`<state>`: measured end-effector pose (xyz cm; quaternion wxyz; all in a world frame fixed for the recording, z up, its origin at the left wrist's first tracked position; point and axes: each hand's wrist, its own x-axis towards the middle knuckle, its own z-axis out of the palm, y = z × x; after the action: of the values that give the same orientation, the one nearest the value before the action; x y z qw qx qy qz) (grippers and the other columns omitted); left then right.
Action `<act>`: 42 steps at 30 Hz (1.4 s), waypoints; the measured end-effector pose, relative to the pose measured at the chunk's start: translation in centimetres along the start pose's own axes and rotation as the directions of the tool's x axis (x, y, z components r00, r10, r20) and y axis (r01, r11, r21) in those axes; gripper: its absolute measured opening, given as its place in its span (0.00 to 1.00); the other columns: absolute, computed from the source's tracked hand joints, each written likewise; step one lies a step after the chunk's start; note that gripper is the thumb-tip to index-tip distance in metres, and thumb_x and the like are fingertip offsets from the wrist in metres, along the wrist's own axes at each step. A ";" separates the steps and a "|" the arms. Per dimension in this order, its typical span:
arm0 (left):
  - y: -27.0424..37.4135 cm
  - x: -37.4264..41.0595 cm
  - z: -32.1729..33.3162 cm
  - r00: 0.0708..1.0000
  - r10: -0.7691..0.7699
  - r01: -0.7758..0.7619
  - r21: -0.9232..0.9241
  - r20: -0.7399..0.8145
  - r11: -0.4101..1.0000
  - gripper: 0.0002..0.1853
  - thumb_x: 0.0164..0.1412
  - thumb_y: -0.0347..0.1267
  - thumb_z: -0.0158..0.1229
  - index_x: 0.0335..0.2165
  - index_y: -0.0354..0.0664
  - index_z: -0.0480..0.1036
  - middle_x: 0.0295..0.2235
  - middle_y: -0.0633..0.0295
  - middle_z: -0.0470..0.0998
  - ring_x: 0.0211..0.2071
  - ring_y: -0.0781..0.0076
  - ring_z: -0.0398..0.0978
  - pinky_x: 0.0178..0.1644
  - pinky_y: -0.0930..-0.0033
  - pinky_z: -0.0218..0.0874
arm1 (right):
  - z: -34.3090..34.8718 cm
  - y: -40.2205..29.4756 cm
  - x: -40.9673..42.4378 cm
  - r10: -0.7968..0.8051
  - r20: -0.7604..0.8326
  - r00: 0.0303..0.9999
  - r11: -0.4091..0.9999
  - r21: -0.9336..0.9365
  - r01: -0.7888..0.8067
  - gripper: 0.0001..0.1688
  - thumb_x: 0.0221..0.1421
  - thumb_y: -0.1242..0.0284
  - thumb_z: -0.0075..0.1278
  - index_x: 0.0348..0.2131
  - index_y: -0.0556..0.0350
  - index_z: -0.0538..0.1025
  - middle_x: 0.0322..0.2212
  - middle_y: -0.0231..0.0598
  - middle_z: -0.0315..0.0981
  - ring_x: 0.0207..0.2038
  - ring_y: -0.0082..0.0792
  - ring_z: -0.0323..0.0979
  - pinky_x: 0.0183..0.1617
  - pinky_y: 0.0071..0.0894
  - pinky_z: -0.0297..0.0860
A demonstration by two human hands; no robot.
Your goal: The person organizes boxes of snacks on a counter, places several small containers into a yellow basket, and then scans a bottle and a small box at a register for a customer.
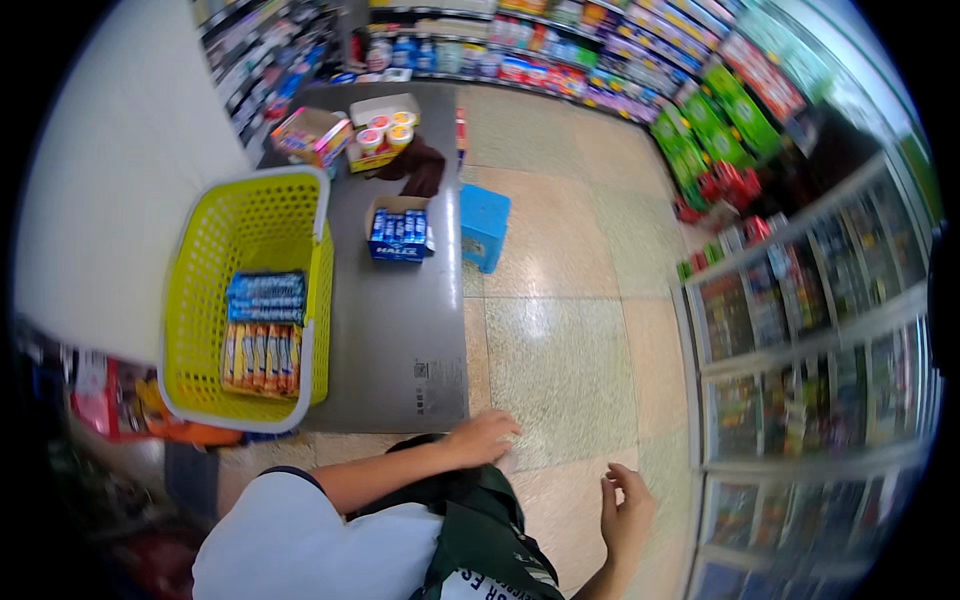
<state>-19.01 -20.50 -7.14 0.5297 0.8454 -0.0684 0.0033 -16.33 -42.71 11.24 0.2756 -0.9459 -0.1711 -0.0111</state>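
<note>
My left hand hangs loosely curled near the corner of a grey metal table, with nothing visible in it. Off to the right, above the tiled floor, my right hand has its thumb and fingers apart and is empty. A yellow-green perforated plastic basket with a pale rim sits on the table's left side. Inside it are blue-wrapped snack packs and orange-yellow wrapped bars. An open blue Halls box of candy sticks stands right of the basket.
Farther back on the table are an open carton of small tubs, a pink-edged box and a dark brown cloth. A blue plastic stool stands beside the table. Glass-door refrigerators line the right; stocked shelves run along the back.
</note>
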 end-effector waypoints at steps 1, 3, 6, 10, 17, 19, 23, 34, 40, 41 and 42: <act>-1.7 0.4 0.1 0.995 -0.045 0.048 0.026 -0.093 0.999 0.12 0.48 0.30 0.51 0.35 0.42 0.68 0.38 0.55 0.66 0.44 0.55 0.62 0.48 0.61 0.54 | 0.3 0.3 2.4 -0.025 0.044 0.999 1.000 -0.002 0.025 0.11 0.43 0.80 0.50 0.32 0.59 0.71 0.25 0.42 0.71 0.24 0.34 0.70 0.27 0.29 0.64; -3.8 1.6 -2.5 0.937 -0.002 0.145 0.383 -0.350 0.912 0.12 0.47 0.30 0.51 0.35 0.43 0.68 0.39 0.53 0.66 0.44 0.53 0.61 0.48 0.58 0.54 | 0.4 1.3 6.9 -0.078 0.160 0.984 0.997 -0.005 0.080 0.11 0.43 0.81 0.49 0.32 0.61 0.71 0.25 0.43 0.71 0.25 0.32 0.70 0.28 0.27 0.64; -5.8 0.9 -5.9 0.753 -0.214 0.563 0.441 -0.622 0.699 0.19 0.46 0.35 0.54 0.41 0.46 0.66 0.47 0.52 0.60 0.51 0.54 0.54 0.52 0.51 0.47 | 1.1 3.6 13.5 -0.270 0.222 0.937 0.962 0.026 0.271 0.11 0.44 0.80 0.50 0.33 0.61 0.71 0.26 0.43 0.71 0.25 0.33 0.70 0.29 0.27 0.65; -5.1 0.6 -4.8 0.573 -0.273 0.755 0.368 -0.773 0.542 0.22 0.48 0.38 0.52 0.44 0.48 0.64 0.51 0.55 0.56 0.55 0.59 0.48 0.56 0.51 0.42 | 1.0 5.6 21.7 -0.423 0.376 0.824 0.903 0.100 0.418 0.11 0.44 0.77 0.51 0.33 0.56 0.72 0.26 0.42 0.71 0.25 0.36 0.71 0.29 0.31 0.66; -4.4 1.7 -4.9 0.411 -0.327 0.865 0.250 -0.851 0.435 0.21 0.49 0.37 0.51 0.44 0.48 0.65 0.50 0.57 0.58 0.54 0.60 0.51 0.56 0.52 0.42 | 6.8 2.2 33.4 -0.698 0.446 0.560 0.706 0.297 0.643 0.12 0.44 0.76 0.51 0.34 0.54 0.72 0.27 0.41 0.71 0.26 0.35 0.71 0.28 0.30 0.65; -4.4 2.3 -4.7 0.398 -0.339 0.866 0.227 -0.852 0.446 0.20 0.48 0.36 0.51 0.43 0.47 0.65 0.50 0.57 0.59 0.54 0.60 0.52 0.56 0.53 0.43 | 8.3 0.8 34.6 -0.727 0.464 0.505 0.683 0.412 0.604 0.11 0.45 0.75 0.50 0.34 0.53 0.72 0.27 0.40 0.71 0.26 0.34 0.71 0.28 0.30 0.65; -3.8 1.9 -5.6 0.369 -0.370 0.881 0.194 -0.853 0.431 0.21 0.47 0.35 0.51 0.42 0.45 0.65 0.49 0.58 0.61 0.53 0.60 0.53 0.55 0.53 0.45 | 12.2 -1.5 36.8 -0.761 0.520 0.387 0.633 0.466 0.618 0.11 0.44 0.75 0.51 0.33 0.53 0.72 0.27 0.39 0.71 0.26 0.34 0.71 0.28 0.29 0.65; -4.7 3.0 -5.8 0.347 -0.393 0.888 0.165 -0.851 0.429 0.21 0.42 0.34 0.54 0.40 0.45 0.67 0.47 0.58 0.63 0.51 0.59 0.56 0.54 0.52 0.46 | 26.3 -18.0 42.5 -0.921 0.348 -0.177 0.085 0.622 0.779 0.08 0.43 0.77 0.47 0.30 0.54 0.72 0.26 0.40 0.70 0.30 0.40 0.69 0.31 0.34 0.66; -5.7 3.4 -5.8 0.090 -0.369 0.910 -0.074 -0.925 0.408 0.18 0.43 0.32 0.53 0.38 0.44 0.67 0.45 0.57 0.63 0.50 0.59 0.57 0.54 0.55 0.47 | 37.1 -21.3 41.8 -0.655 0.422 -0.627 -0.445 0.455 0.771 0.16 0.37 0.79 0.48 0.32 0.49 0.71 0.29 0.37 0.66 0.35 0.37 0.66 0.33 0.33 0.66; -6.1 4.3 -5.3 -0.074 -0.324 0.914 -0.194 -0.943 0.356 0.18 0.43 0.32 0.53 0.37 0.43 0.67 0.45 0.56 0.63 0.50 0.58 0.57 0.54 0.54 0.47 | 38.1 -21.2 41.7 -0.590 0.449 -0.671 -0.493 0.457 0.740 0.18 0.35 0.80 0.49 0.33 0.49 0.71 0.30 0.37 0.66 0.36 0.37 0.66 0.34 0.34 0.66; -6.5 5.5 -5.0 -0.235 -0.268 0.899 -0.314 -0.934 0.306 0.18 0.43 0.31 0.53 0.37 0.43 0.66 0.45 0.55 0.63 0.50 0.57 0.57 0.54 0.53 0.46 | 39.1 -21.2 41.8 -0.538 0.459 -0.707 -0.531 0.467 0.707 0.22 0.32 0.75 0.53 0.35 0.50 0.70 0.32 0.39 0.65 0.36 0.38 0.67 0.35 0.37 0.66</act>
<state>-12.47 -13.81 -10.36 0.1092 0.6473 0.7159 0.2379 13.14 7.84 -6.08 -0.0894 -0.2316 -0.9678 0.0416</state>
